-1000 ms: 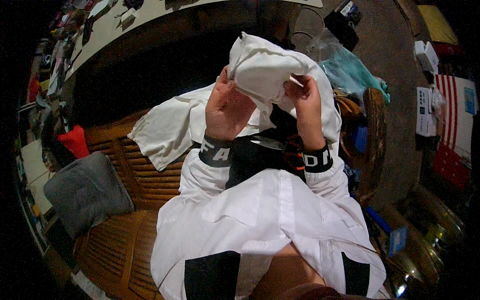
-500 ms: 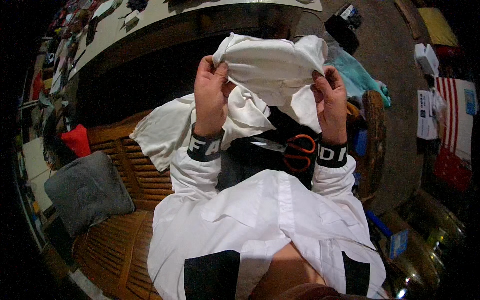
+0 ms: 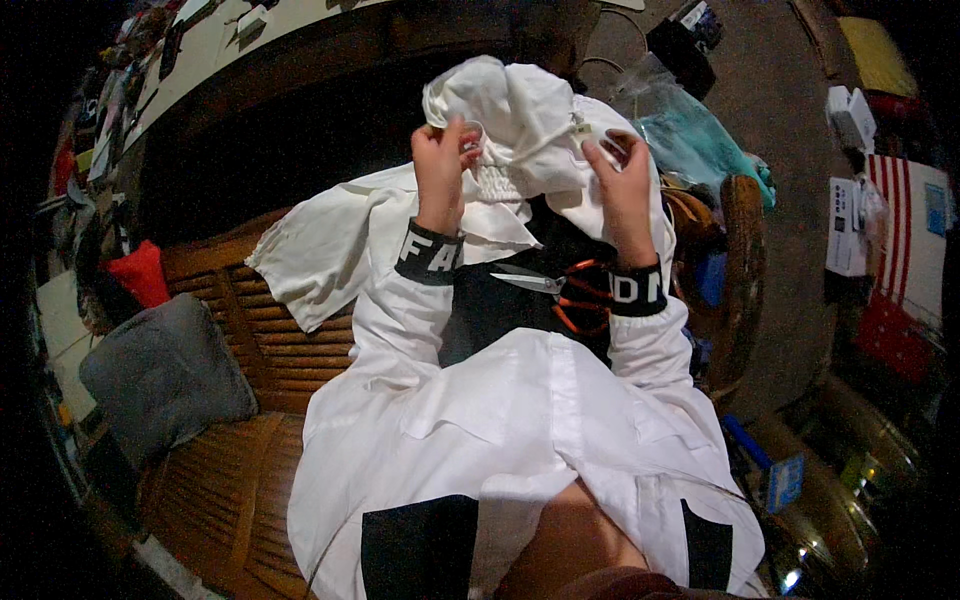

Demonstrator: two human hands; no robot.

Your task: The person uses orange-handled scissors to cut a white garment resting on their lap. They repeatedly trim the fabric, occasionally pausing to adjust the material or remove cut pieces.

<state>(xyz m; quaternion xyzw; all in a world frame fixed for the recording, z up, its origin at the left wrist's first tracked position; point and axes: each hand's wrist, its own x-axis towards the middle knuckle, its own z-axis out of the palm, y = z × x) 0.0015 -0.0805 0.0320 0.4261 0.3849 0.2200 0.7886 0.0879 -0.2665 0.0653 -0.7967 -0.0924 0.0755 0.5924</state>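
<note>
A white cloth garment (image 3: 520, 100) lies bunched over my lap and beyond my knees. Its gathered, elastic-looking band (image 3: 503, 183) shows between my hands, and a small tag sits near its right side. My left hand (image 3: 438, 180) pinches the left edge of the cloth, its fingertips partly blurred. On the right, my right hand (image 3: 625, 190) has thumb and fingers curled around a fold beside the tag. Scissors (image 3: 530, 281) with orange-red handles rest on my dark-clad lap, their blades toward the left; my right wrist partly covers the handles.
I sit on a slatted wooden bench (image 3: 215, 480) with a grey cushion (image 3: 165, 370) and a red cloth (image 3: 140, 273) at left. A cluttered table (image 3: 330, 25) stands ahead. A teal plastic bag (image 3: 695, 145) and a wooden armrest (image 3: 740, 240) are at right.
The garment was stretched flat between my hands; now it is bunched, with its gathered band and tag showing. My hands have drawn closer together, and the right wrist now overlaps the scissors' handles.
</note>
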